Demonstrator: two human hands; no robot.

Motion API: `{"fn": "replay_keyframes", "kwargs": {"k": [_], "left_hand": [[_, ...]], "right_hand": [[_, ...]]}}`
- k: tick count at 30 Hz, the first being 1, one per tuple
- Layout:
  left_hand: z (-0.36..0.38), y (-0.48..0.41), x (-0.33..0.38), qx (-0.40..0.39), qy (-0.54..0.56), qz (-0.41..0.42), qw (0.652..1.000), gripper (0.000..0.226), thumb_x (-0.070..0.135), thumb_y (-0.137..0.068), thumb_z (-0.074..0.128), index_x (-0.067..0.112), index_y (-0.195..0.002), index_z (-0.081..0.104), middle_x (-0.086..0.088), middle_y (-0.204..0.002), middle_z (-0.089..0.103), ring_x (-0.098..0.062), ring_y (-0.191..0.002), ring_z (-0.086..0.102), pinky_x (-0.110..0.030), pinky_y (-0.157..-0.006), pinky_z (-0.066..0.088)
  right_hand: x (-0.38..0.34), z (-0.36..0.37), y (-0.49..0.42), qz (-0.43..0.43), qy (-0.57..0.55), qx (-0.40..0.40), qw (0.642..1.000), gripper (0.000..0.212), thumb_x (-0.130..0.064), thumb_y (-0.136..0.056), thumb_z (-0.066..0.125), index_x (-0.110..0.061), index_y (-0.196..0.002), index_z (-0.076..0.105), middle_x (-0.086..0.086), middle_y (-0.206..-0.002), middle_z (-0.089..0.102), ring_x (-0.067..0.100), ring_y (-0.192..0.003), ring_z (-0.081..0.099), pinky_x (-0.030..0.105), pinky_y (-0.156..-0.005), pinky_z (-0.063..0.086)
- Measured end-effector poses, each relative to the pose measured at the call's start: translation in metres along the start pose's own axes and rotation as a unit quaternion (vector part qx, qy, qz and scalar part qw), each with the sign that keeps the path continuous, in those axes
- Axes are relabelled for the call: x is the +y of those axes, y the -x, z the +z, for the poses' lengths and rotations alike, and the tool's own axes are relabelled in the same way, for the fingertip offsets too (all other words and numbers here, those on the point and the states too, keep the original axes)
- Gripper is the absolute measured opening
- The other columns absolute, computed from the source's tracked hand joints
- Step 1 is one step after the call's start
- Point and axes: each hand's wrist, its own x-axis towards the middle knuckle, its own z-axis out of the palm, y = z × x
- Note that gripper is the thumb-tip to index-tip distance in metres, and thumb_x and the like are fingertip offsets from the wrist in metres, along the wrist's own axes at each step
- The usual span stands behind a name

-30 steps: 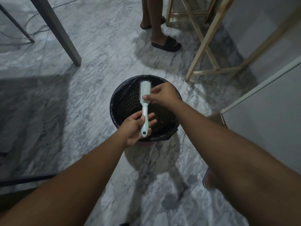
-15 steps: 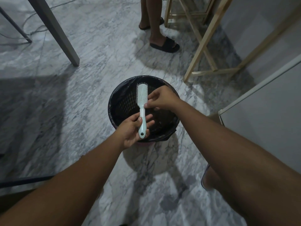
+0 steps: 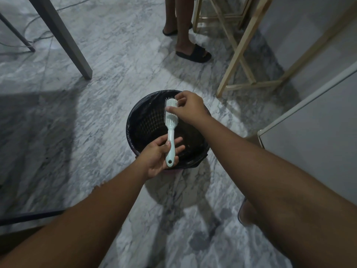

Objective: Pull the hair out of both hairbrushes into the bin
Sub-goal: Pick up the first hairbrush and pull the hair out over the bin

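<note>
A pale mint hairbrush (image 3: pixel 170 130) is held over a round black bin (image 3: pixel 135 120) lined with a black bag on the marble floor. My left hand (image 3: pixel 160 153) holds the brush by its handle, thumb across it, at the bin's near rim. My right hand (image 3: pixel 188 108) is at the brush's head near its tip, with thumb and fingers curled around the bristled head. I cannot make out any hair between the fingers. Only one hairbrush is in view.
Another person's legs in black slides (image 3: pixel 193 54) stand beyond the bin. A grey table leg (image 3: pixel 63 37) slants at the upper left, a wooden frame (image 3: pixel 237 51) at the upper right, and a white cabinet (image 3: pixel 309 122) at the right. Cables lie at the far left.
My right hand has moved from the neck of the brush up to the tip of its head. The brush has turned slightly in my left hand.
</note>
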Motion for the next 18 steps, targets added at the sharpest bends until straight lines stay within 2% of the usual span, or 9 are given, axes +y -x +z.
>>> {"fn": "replay_keyframes", "kwargs": {"k": [2, 5, 7, 10, 11, 13, 15, 18], "left_hand": [[0.001, 0.000, -0.001, 0.000, -0.001, 0.001, 1.000, 0.034, 0.006, -0.104, 0.042, 0.013, -0.137, 0.050, -0.009, -0.126, 0.069, -0.027, -0.106, 0.071, -0.036, -0.065, 0.056], [0.000, 0.000, -0.002, 0.005, 0.000, 0.001, 1.000, 0.035, 0.006, -0.104, 0.042, 0.013, -0.138, 0.049, -0.009, -0.125, 0.069, -0.027, -0.106, 0.071, -0.035, -0.064, 0.056], [-0.002, 0.000, -0.001, 0.011, 0.010, 0.008, 1.000, 0.036, 0.006, -0.104, 0.041, 0.012, -0.139, 0.048, -0.009, -0.125, 0.069, -0.026, -0.104, 0.072, -0.035, -0.063, 0.056], [-0.007, 0.001, 0.001, 0.018, 0.021, 0.020, 0.999, 0.037, 0.007, -0.105, 0.039, 0.012, -0.140, 0.046, -0.009, -0.125, 0.069, -0.024, -0.101, 0.073, -0.034, -0.063, 0.057], [-0.007, 0.001, 0.001, 0.020, 0.020, 0.023, 0.999, 0.037, 0.006, -0.105, 0.040, 0.012, -0.141, 0.046, -0.008, -0.125, 0.069, -0.024, -0.101, 0.073, -0.034, -0.063, 0.057], [-0.007, 0.001, 0.003, 0.020, 0.014, 0.027, 0.999, 0.037, 0.006, -0.104, 0.040, 0.012, -0.140, 0.046, -0.008, -0.126, 0.068, -0.024, -0.100, 0.073, -0.034, -0.064, 0.057], [-0.005, 0.000, 0.003, 0.020, 0.006, 0.029, 0.999, 0.036, 0.006, -0.104, 0.041, 0.012, -0.139, 0.047, -0.008, -0.126, 0.069, -0.024, -0.099, 0.073, -0.034, -0.063, 0.056], [-0.004, -0.001, 0.002, 0.023, -0.014, 0.028, 0.999, 0.035, 0.007, -0.104, 0.042, 0.013, -0.138, 0.049, -0.008, -0.123, 0.070, -0.025, -0.100, 0.073, -0.034, -0.064, 0.057]], "right_hand": [[-0.003, 0.002, -0.001, -0.009, 0.016, 0.002, 1.000, 0.052, -0.036, -0.067, 0.089, -0.014, -0.110, 0.071, 0.000, -0.097, 0.069, 0.010, -0.086, 0.065, 0.021, -0.077, 0.052], [-0.004, -0.001, -0.006, -0.014, 0.020, 0.027, 0.999, 0.025, -0.025, -0.074, 0.085, -0.012, -0.094, 0.078, 0.002, -0.088, 0.075, 0.008, -0.077, 0.067, 0.017, -0.073, 0.052], [-0.004, -0.004, -0.009, -0.007, -0.014, 0.050, 0.999, 0.008, -0.018, -0.080, 0.079, -0.012, -0.084, 0.078, 0.004, -0.077, 0.075, 0.010, -0.067, 0.068, 0.021, -0.068, 0.058], [0.005, -0.008, -0.012, 0.022, -0.085, 0.097, 0.991, 0.003, -0.010, -0.086, 0.072, -0.008, -0.084, 0.075, 0.008, -0.074, 0.074, 0.011, -0.058, 0.067, 0.022, -0.065, 0.059], [0.011, -0.008, -0.012, 0.046, -0.093, 0.093, 0.990, 0.005, -0.006, -0.086, 0.070, -0.007, -0.089, 0.074, 0.010, -0.080, 0.075, 0.011, -0.062, 0.067, 0.022, -0.067, 0.059], [0.024, -0.004, -0.008, 0.088, -0.056, 0.039, 0.994, 0.020, 0.002, -0.086, 0.067, -0.004, -0.105, 0.072, 0.013, -0.099, 0.075, 0.016, -0.083, 0.071, 0.029, -0.082, 0.060], [0.030, 0.000, 0.002, 0.091, -0.022, -0.017, 0.995, 0.032, -0.006, -0.087, 0.068, -0.004, -0.120, 0.067, 0.011, -0.111, 0.073, 0.017, -0.101, 0.070, 0.033, -0.094, 0.056], [0.024, 0.004, 0.017, 0.090, -0.125, -0.077, 0.985, 0.050, -0.033, -0.082, 0.078, -0.002, -0.119, 0.065, 0.008, -0.098, 0.075, 0.014, -0.089, 0.074, 0.035, -0.080, 0.062]]}}
